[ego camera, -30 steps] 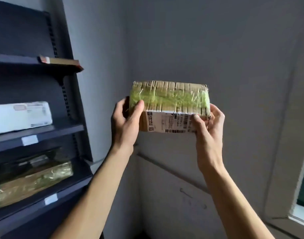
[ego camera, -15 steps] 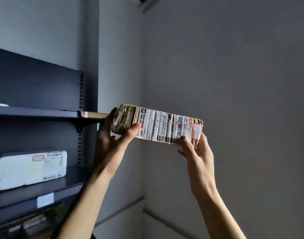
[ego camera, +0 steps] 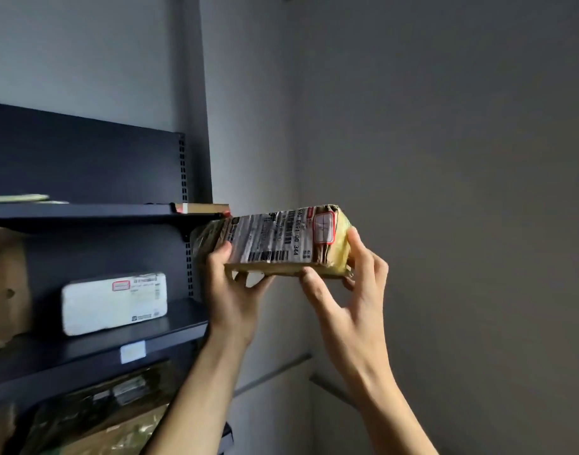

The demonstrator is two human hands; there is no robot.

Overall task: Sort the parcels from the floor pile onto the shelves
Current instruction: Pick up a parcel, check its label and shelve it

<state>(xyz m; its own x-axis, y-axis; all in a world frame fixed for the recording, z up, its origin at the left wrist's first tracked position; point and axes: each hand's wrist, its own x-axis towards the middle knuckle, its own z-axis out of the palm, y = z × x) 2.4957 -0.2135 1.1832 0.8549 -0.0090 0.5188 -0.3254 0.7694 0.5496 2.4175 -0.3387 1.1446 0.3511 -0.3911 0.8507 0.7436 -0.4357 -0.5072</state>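
The left hand [ego camera: 235,292] has a grip on the left end of a taped brown parcel [ego camera: 283,239]. Its thumb lies on the white label side and its fingers curl under the bottom. The right hand [ego camera: 352,290] has a grip on the right end, with the thumb at the lower front edge and the fingers wrapped round the end. The parcel is up in the air with its label side facing the camera. It is just right of the end of the top shelf [ego camera: 84,212] and a bit lower. I cannot tell if it touches.

Far left on the top shelf lies something flat and pale [ego camera: 19,198]. Under the top shelf, a white parcel [ego camera: 114,303] rests on the next shelf [ego camera: 84,354], with a brown cardboard box [ego camera: 4,290] to its left. Further below the top shelf lies a parcel in shiny wrap [ego camera: 94,418]. A grey wall [ego camera: 445,192] stands to the right of the top shelf.
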